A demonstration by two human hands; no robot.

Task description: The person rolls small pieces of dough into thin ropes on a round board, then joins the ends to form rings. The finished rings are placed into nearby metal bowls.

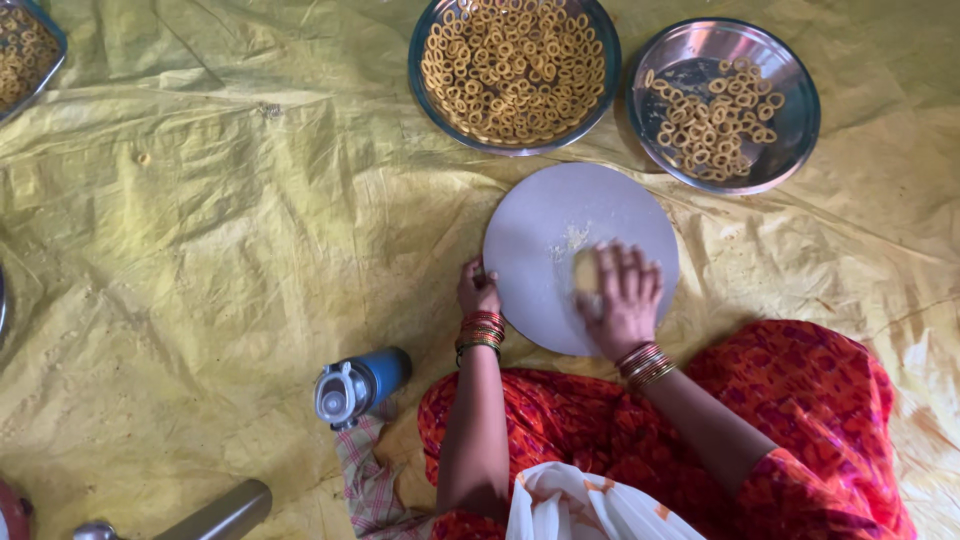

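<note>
Head view. We see the right hand (622, 295) pressed flat, fingers spread, over a lump of pale dough (585, 270) on the round grey board (545, 225). The left hand (477, 287) curls its fingers on the board's near-left edge. We judge the dough soft, light and easily torn, best taken from beneath with cupped fingers. Beyond the board stand a steel bowl (440, 100) full of dough rings and a steel plate (790, 90) holding fewer, all on a yellow sheet (250, 220); a blue bottle (362, 385) lies nearby.
</note>
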